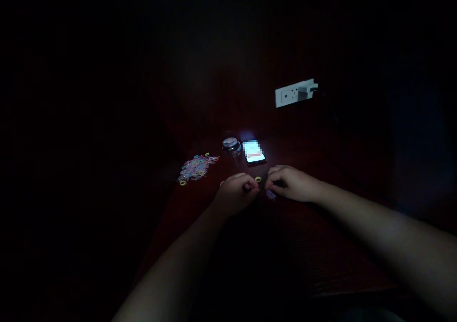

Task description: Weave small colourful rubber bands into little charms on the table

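My left hand (pixel 236 193) is closed over the dark red table, its thumb and fingers curled into a pinch. What its fingertips hold, if anything, is too dim to make out. Across a small gap, my right hand (pixel 288 183) is bent down with its fingers drawn together at a bunch of small purple elastic bands (pixel 271 195). The bands fan out below those fingertips. Between the two hands, slightly farther off, lies a yellow elastic band (pixel 258 180).
A pile of mixed-colour elastic bands (pixel 196 167) lies at the table's left. A lidded clear jar (pixel 232 146) stands beside a lit phone (pixel 254 152) beyond my hands. A white socket panel (pixel 293 93) with a plug is on the wall. Surroundings are very dark.
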### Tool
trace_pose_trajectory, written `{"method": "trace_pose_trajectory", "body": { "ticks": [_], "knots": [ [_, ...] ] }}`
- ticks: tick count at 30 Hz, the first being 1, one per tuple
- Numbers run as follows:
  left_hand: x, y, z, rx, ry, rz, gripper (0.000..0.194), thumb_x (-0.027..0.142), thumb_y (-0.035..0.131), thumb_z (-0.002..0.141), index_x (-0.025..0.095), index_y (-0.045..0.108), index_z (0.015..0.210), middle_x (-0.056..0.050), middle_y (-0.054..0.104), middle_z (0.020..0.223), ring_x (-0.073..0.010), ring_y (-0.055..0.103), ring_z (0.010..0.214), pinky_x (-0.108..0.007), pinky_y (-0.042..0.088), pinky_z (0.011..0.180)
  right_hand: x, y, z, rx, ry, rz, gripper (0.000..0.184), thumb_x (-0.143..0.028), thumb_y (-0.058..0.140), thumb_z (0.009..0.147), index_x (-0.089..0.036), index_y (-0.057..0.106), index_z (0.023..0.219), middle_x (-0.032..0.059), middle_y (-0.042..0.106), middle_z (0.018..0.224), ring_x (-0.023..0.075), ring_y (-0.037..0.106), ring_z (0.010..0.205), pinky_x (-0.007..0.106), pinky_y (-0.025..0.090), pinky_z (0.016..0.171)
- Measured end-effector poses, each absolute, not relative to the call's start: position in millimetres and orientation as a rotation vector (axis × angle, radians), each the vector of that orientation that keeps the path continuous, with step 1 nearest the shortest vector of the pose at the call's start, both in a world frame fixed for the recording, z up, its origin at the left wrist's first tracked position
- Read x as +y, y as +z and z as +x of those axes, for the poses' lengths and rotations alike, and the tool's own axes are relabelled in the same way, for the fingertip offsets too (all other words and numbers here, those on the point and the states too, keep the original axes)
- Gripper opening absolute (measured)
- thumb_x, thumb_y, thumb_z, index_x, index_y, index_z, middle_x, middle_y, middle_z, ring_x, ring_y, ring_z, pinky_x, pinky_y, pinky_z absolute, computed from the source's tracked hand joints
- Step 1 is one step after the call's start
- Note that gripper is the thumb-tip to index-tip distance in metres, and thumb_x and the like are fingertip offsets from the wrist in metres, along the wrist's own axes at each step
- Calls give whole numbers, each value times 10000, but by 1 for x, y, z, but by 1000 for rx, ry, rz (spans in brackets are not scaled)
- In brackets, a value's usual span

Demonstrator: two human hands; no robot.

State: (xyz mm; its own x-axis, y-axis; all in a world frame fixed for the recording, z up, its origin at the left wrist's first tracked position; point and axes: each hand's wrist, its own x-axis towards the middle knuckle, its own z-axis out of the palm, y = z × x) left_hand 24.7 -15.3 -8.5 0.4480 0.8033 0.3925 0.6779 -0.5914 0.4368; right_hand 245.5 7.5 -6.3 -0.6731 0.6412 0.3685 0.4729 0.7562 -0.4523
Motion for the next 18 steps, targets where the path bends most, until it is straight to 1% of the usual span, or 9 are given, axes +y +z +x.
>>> {"method": "trace_pose_trajectory", "body": {
  "ticks": [5, 9, 11, 13, 14, 16, 18],
  "knots": [
    [-11, -10, 22, 1330, 841, 2491, 71, 267, 616, 796, 200, 640, 793, 5, 625, 757, -123, 548, 692, -243, 412, 620, 7, -7, 245, -2394, 426, -854, 193, -186, 545, 844, -207, 728, 899, 48, 672, 866, 174, 606, 821, 293, 457, 762],
    [3, -13, 6, 1584, 851, 2419, 99, 277, 574, 813, 204, 635, 785, -11, 642, 789, -146, 573, 714, -274, 433, 658, 8, -8, 246, -2366, 458, -869, 206, -183, 526, 851, -199, 726, 898, 53, 669, 878, 174, 608, 806, 302, 464, 758],
    [10, -15, -8, 1774, 876, 2353, 126, 281, 556, 820, 202, 642, 867, -45, 660, 887, -185, 600, 823, -315, 457, 753, 8, -9, 247, -2337, 474, -870, 199, -195, 533, 847, -195, 725, 899, 54, 665, 862, 175, 606, 775, 305, 465, 732],
    [17, -18, -23, 2010, 855, 2257, 242, 337, 564, 819, 186, 639, 992, -105, 646, 1062, -257, 579, 1017, -389, 436, 894, 9, -10, 247, -2317, 493, -877, 197, -208, 533, 847, -189, 721, 902, 59, 663, 864, 179, 607, 771, 308, 465, 723],
    [19, -20, -30, 2125, 800, 2176, 325, 379, 575, 811, 172, 628, 1056, -143, 613, 1160, -301, 542, 1108, -429, 411, 942, 9, -10, 247, -2310, 499, -879, 199, -214, 529, 848, -187, 719, 897, 60, 661, 863, 181, 608, 770, 310, 465, 719],
    [23, -25, -40, 2302, 647, 1957, 489, 471, 577, 796, 164, 585, 1176, -195, 504, 1339, -384, 447, 1234, -507, 372, 978, 10, -9, 247, -2312, 507, -877, 205, -223, 519, 851, -184, 715, 894, 64, 660, 865, 187, 608, 777, 318, 466, 724],
    [24, -30, -45, 2361, 571, 1858, 576, 549, 534, 804, 176, 551, 1242, -196, 392, 1456, -415, 356, 1314, -550, 324, 1015, 11, -9, 248, -2295, 493, -882, 216, -236, 504, 855, -181, 710, 889, 71, 660, 881, 197, 611, 800, 330, 470, 742]
  ]
}}
